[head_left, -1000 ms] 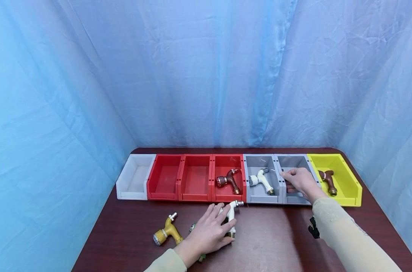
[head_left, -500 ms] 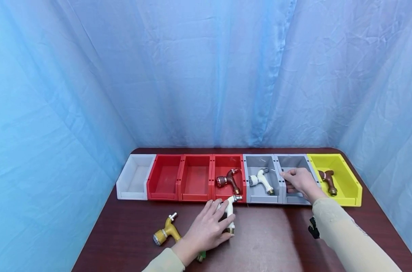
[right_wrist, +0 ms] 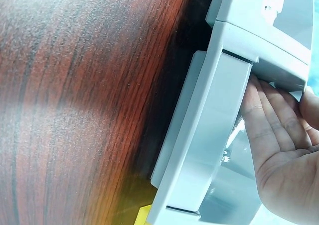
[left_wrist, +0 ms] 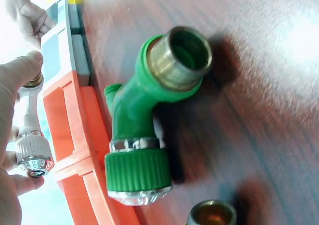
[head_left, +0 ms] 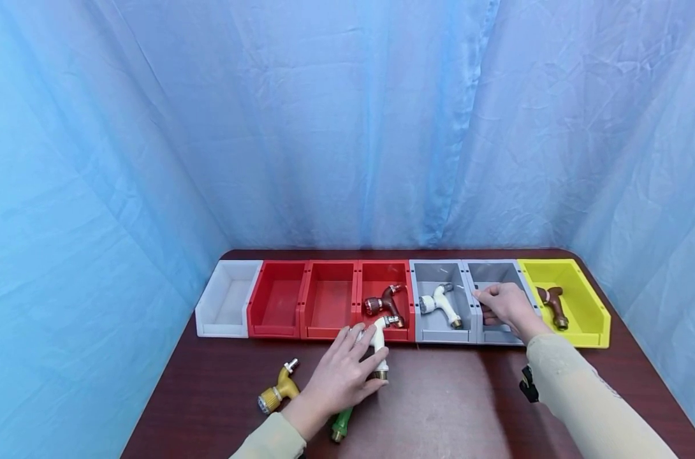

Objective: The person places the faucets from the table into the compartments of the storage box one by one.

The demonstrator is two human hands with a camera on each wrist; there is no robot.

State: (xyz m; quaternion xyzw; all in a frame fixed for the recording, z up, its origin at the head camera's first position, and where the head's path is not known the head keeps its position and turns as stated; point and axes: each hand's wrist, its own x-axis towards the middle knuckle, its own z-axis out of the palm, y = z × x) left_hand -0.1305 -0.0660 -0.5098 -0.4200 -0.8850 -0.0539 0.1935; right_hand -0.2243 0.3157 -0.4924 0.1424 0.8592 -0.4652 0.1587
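My left hand (head_left: 337, 377) grips a white faucet (head_left: 379, 349) above the table, close before the red bins. In the left wrist view, thumb and fingers hold that faucet between its brass threaded end and its ribbed knob. A green faucet (left_wrist: 133, 113) lies on the table below this hand, partly hidden by it in the head view. Left of it is a yellow faucet (head_left: 287, 386). My right hand (head_left: 509, 307) pinches the side wall of the right-hand grey bin (head_left: 491, 273), its fingers inside and thumb at the wall's top.
The row also has a white bin (head_left: 224, 329), red bins (head_left: 330, 333), another grey bin (head_left: 444, 336) and a yellow bin (head_left: 593, 319). Brown faucets lie in the rightmost red and yellow bins, and a white one in the left grey bin. Blue curtains (head_left: 347, 127) hang behind the table.
My left hand has carried the white faucet away from me and slightly left, up to the red bins' front. More of the green faucet shows. My right hand stays where it was.
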